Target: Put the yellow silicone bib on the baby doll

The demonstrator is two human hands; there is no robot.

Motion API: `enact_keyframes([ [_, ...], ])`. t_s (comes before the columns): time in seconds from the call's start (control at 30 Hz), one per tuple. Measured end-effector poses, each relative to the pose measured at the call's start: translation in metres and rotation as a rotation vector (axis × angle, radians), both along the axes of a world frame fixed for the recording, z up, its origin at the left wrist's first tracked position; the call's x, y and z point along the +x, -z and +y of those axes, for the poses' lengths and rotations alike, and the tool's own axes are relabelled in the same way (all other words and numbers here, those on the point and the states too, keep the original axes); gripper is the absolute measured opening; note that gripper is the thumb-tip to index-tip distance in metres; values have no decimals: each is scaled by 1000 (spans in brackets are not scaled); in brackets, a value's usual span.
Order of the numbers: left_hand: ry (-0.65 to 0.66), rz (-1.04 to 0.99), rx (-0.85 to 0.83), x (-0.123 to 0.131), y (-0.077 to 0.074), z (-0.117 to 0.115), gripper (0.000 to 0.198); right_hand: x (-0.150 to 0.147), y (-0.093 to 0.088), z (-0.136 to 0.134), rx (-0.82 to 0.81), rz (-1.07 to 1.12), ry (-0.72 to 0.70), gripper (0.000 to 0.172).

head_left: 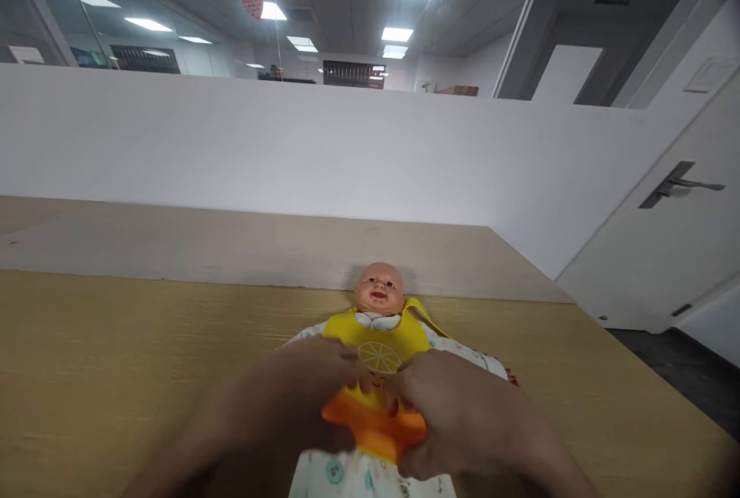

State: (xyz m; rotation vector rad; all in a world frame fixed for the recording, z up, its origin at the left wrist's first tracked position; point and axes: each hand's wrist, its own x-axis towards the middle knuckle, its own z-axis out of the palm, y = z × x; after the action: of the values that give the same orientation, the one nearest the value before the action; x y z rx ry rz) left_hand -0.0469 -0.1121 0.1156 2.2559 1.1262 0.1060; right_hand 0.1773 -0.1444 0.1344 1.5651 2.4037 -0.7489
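Observation:
A baby doll (378,290) in a white patterned suit lies on its back on a wooden table (116,359), head pointing away from me. A yellow bib (378,344) with an orange pocket (375,425) covers its chest. My left hand (301,398) rests on the doll's left side, fingers curled onto the bib's pocket edge. My right hand (451,421) grips the pocket's right side, fingers wrapped around it. Both hands meet at the middle of the bib.
A white partition wall (231,143) runs behind the table. A white door (664,236) with a lever handle stands at the right. The table's right edge drops to a dark floor (687,375).

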Motion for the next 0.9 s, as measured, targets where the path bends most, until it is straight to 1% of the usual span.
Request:
enact_keyframes([
  [0.03,-47,11,35,-9,-5,9,41,2,1,2,12,-2,14,26],
  [0.07,-133,49,67,-18,-7,21,43,3,2,4,22,1,24,31],
  [0.1,-206,105,63,-27,-6,34,43,6,3,5,36,18,30,35],
  [0.13,-257,172,48,-36,-3,48,45,8,4,6,45,45,31,37],
  [0.2,-314,288,-52,-50,10,75,53,13,4,7,51,103,29,35],
  [0.23,-310,328,-103,-55,18,86,54,15,4,7,53,118,36,33],
  [0.33,-146,321,-241,-56,40,106,40,17,3,6,58,124,51,31],
  [0.37,-87,301,-270,-54,46,109,36,17,2,6,62,125,53,32],
  [0.43,-18,272,-296,-48,55,111,32,16,2,7,64,136,55,33],
  [0.5,5,234,-276,-44,61,112,33,16,2,9,71,144,61,33],
  [0.6,7,192,-203,-44,66,114,36,15,2,11,75,147,61,33],
  [0.67,-36,207,-151,-47,68,115,36,16,2,12,67,150,63,33],
  [0.73,-108,232,-108,-50,70,117,38,17,2,12,64,157,67,34],
  [0.83,-214,223,-45,-50,75,118,51,16,3,13,73,158,61,33],
  [0.9,-234,206,13,-48,81,119,56,15,3,13,79,148,55,33],
])
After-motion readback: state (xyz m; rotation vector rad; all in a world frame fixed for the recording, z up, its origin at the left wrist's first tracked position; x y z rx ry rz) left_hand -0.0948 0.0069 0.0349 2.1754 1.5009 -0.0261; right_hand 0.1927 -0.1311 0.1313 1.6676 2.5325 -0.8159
